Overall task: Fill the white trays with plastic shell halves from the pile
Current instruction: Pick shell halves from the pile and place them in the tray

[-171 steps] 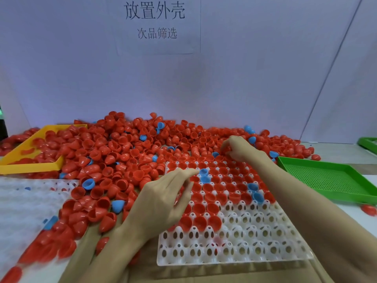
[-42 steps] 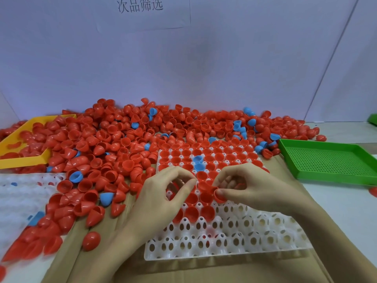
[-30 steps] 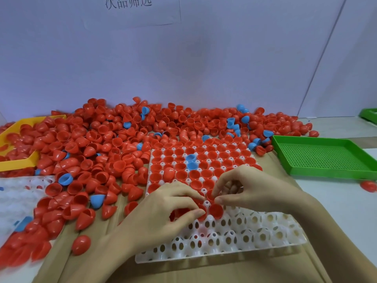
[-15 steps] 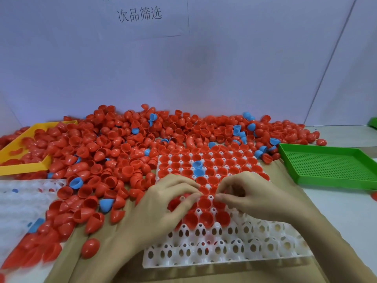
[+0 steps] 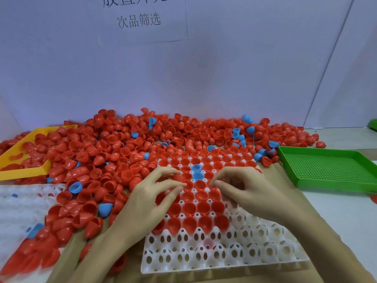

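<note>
Over the middle of the white tray (image 5: 224, 260), both hands are working the filled rows, so I'd seat each shell half open side up and press it snug before grabbing more. The left hand (image 5: 149, 203) and right hand (image 5: 246, 190) have fingers loosely curled; can't tell if either holds a shell. The pile (image 5: 122, 152) sits just beyond and left.
</note>
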A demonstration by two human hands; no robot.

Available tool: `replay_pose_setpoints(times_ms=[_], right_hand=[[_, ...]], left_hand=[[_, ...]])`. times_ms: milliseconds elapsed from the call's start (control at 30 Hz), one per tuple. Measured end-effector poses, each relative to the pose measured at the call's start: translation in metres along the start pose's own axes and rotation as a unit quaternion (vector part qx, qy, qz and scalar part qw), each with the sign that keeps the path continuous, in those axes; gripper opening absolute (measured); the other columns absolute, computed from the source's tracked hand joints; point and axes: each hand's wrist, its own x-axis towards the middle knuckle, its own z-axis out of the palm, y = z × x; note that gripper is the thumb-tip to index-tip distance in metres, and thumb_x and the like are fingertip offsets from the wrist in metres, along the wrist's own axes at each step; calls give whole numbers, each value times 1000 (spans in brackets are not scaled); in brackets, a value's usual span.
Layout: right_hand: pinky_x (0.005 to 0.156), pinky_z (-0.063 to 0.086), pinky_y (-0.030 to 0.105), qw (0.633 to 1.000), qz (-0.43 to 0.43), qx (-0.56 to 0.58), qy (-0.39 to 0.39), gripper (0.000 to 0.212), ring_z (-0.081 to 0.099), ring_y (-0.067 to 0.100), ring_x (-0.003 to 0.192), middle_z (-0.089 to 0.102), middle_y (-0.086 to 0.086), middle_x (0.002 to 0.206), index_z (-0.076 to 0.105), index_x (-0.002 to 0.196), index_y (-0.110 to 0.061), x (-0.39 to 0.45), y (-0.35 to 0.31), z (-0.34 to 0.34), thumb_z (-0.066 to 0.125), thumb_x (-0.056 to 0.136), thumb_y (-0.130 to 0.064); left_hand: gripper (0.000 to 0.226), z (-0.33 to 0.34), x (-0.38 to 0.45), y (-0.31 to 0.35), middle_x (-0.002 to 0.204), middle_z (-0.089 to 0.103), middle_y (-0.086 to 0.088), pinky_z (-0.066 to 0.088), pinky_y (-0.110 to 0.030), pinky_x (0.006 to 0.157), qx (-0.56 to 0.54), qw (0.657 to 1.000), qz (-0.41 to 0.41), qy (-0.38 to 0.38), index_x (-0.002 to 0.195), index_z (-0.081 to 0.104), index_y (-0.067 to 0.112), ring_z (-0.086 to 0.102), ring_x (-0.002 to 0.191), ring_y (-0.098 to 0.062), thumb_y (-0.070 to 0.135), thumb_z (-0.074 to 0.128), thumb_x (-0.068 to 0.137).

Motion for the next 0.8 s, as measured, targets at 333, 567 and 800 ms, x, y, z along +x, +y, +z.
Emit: replay_pose_setpoints(times_ms=[333,567,800], right_hand=[[82,63,32,993,-30,110,44,34,76,14,90,76,-5,102,71,116,-27,-1,-6,30,83,85,-37],[84,63,31,985,-21,161,55,31,78,18,90,77,0,101,64,126,-31,-1,-5,34,69,95,-36],[67,60,28,987,10,153,42,17,77,19,81,78,1,95,69,117,-24,1,-5,31,61,105,-15]], left_hand=[[16,11,-3,20,137,62,5,52,-25,105,-91,988,125,-7,104,82,14,61,131,-15,14,83,89],[28,-3,1,7,152,49,11,42,-21,116,2,995,-3,96,124,76,24,48,142,-4,28,73,96],[19,-26,4,-38,149,53,5,36,-29,115,135,968,-199,71,117,77,21,50,139,-16,24,68,100]])
